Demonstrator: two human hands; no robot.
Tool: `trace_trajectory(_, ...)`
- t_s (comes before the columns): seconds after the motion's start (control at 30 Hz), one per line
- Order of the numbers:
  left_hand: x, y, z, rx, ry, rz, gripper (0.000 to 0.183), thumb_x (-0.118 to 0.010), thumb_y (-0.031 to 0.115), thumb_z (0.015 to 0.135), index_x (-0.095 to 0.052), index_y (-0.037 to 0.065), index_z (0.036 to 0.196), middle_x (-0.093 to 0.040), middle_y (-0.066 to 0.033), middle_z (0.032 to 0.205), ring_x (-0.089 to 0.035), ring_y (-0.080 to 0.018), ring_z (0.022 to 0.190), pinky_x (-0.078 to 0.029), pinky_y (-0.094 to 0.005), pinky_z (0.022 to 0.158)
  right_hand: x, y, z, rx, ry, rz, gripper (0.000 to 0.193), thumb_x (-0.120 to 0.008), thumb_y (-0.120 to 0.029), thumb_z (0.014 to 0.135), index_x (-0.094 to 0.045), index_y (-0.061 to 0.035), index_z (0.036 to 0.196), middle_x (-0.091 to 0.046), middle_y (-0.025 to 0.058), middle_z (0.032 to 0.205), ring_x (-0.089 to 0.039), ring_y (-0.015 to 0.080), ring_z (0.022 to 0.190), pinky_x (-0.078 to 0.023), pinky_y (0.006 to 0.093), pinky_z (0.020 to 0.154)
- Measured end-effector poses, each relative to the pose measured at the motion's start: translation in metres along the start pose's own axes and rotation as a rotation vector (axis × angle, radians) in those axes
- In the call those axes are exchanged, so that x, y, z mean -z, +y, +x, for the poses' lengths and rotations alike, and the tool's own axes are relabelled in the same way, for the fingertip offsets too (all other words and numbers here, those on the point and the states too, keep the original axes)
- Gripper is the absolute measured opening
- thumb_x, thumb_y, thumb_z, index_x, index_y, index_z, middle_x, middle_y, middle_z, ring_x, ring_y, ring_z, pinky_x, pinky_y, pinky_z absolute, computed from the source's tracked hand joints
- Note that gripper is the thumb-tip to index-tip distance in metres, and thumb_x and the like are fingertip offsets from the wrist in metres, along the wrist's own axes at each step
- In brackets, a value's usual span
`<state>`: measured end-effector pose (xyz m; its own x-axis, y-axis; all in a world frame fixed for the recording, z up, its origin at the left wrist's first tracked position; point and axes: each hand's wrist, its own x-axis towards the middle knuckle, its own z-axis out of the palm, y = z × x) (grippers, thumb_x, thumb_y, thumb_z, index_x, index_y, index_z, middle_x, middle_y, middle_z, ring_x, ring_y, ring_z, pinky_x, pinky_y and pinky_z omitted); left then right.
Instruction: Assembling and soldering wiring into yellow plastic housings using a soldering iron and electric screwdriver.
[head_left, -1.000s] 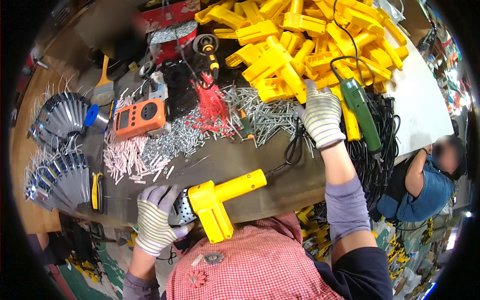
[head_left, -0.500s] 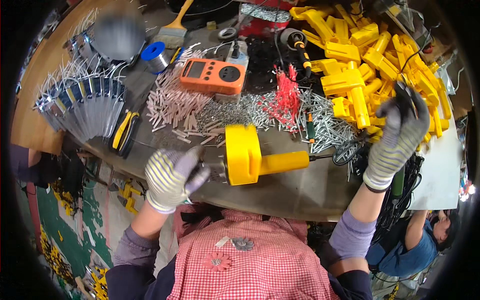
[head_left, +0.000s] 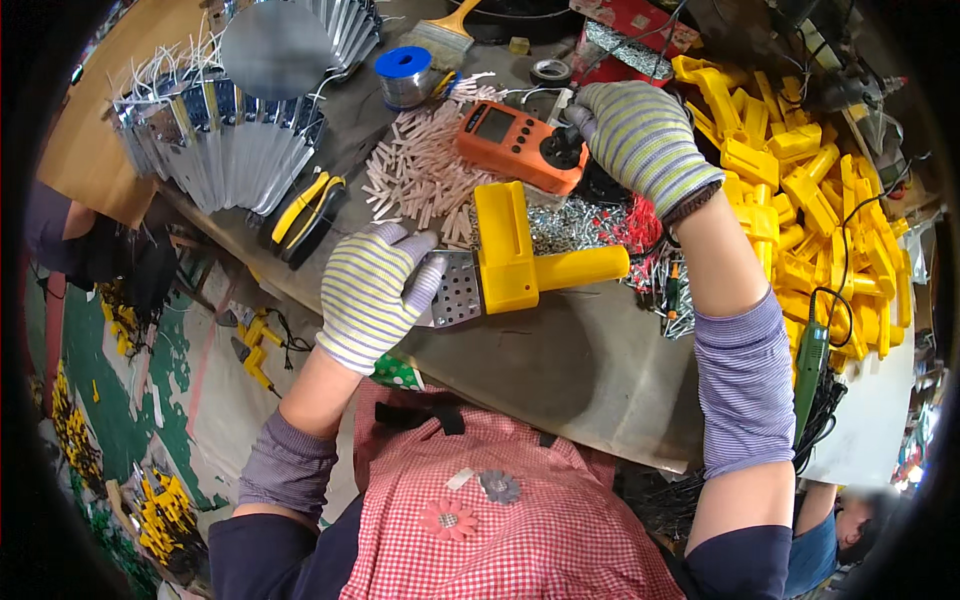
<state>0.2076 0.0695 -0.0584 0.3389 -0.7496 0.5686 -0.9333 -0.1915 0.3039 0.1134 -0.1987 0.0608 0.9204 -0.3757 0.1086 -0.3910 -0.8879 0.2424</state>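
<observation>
A yellow plastic tool housing (head_left: 508,245) with a round handle lies across the near part of the bench, a perforated metal plate (head_left: 460,290) sticking out of its left side. My left hand (head_left: 370,295), in a striped glove, is closed on that plate. Over the orange meter (head_left: 507,140) is my right hand (head_left: 650,140), gloved alike. Its fingers are bent together at the meter's right end, by the black round part. Something dark shows under the fingertips, but I cannot make out what it is.
Yellow housings (head_left: 800,200) pile up on the right beside a green-handled tool (head_left: 812,360). Pale sticks (head_left: 420,170), screws (head_left: 675,310) and red pieces (head_left: 643,220) lie behind the housing. At left are fanned metal plates (head_left: 215,140), pliers (head_left: 305,215) and a solder spool (head_left: 403,75).
My right hand has swung left from the yellow pile to the orange meter. The left hand keeps its hold on the plate. My view has shifted, so the bench things appear farther right.
</observation>
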Motion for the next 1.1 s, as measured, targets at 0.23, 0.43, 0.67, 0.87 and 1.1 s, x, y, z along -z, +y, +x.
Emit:
trace_trajectory(0.23, 0.004, 0.000, 0.003, -0.019, 0.098, -0.041, 0.027, -0.075, 0.022, 0.077, -0.070, 0.009, 0.100, -0.065, -0.0124, 0.092, -0.061, -0.0330, 0.077, -0.047, -0.0428, 0.069, 0.000, -0.036, 0.006, -0.007, 0.009, -0.127, 0.023, -0.061, -0.025, 0.086, -0.072, -0.0054, 0.082, -0.071, 0.0160, 0.083, -0.069, 0.0335, 0.084, -0.055, 0.0441, 0.073)
trace_trajectory(0.43, 0.033, 0.003, -0.047, 0.313, 0.404, -0.260, 0.014, -0.062, 0.006, 0.089, -0.064, 0.005, 0.103, -0.061, -0.0089, 0.102, -0.057, -0.0223, 0.096, -0.046, -0.0339, 0.085, -0.042, -0.014, -0.004, 0.066, 0.315, -0.012, 0.016, -0.057, -0.019, 0.087, -0.067, -0.0094, 0.096, -0.071, 0.0130, 0.089, -0.070, 0.0320, 0.085, -0.055, 0.0440, 0.074)
trace_trajectory(0.67, 0.021, 0.029, -0.143, 1.048, 0.329, -0.898, 0.034, -0.059, 0.027, 0.096, -0.056, 0.003, 0.119, -0.058, -0.0089, 0.111, -0.054, -0.0185, 0.104, -0.042, -0.0318, 0.095, -0.020, -0.025, -0.021, 0.176, 0.589, -0.070, 0.021, -0.065, -0.023, 0.088, -0.065, -0.0120, 0.105, -0.065, 0.0097, 0.098, -0.062, 0.0310, 0.090, -0.050, 0.0438, 0.077)
trace_trajectory(0.87, 0.023, 0.032, -0.154, 0.865, -0.070, -1.331, 0.057, -0.057, 0.048, 0.094, -0.059, -0.002, 0.122, -0.063, -0.0082, 0.111, -0.056, -0.0168, 0.107, -0.042, -0.0322, 0.097, -0.005, -0.109, -0.095, 0.359, 0.417, 0.624, 0.023, -0.072, -0.008, 0.079, -0.065, -0.0081, 0.102, -0.064, 0.0120, 0.100, -0.060, 0.0342, 0.097, -0.047, 0.0435, 0.089)
trace_trajectory(1.1, 0.027, 0.044, -0.136, 1.116, -0.193, -1.609, 0.032, -0.072, 0.020, 0.089, -0.067, 0.001, 0.115, -0.071, -0.0027, 0.103, -0.065, -0.0088, 0.091, -0.051, -0.0237, 0.085, -0.018, -0.159, -0.137, 0.374, 0.025, 0.918, 0.016, -0.071, -0.011, 0.076, -0.066, -0.0070, 0.090, -0.063, 0.0119, 0.090, -0.061, 0.0337, 0.084, -0.048, 0.0441, 0.074)
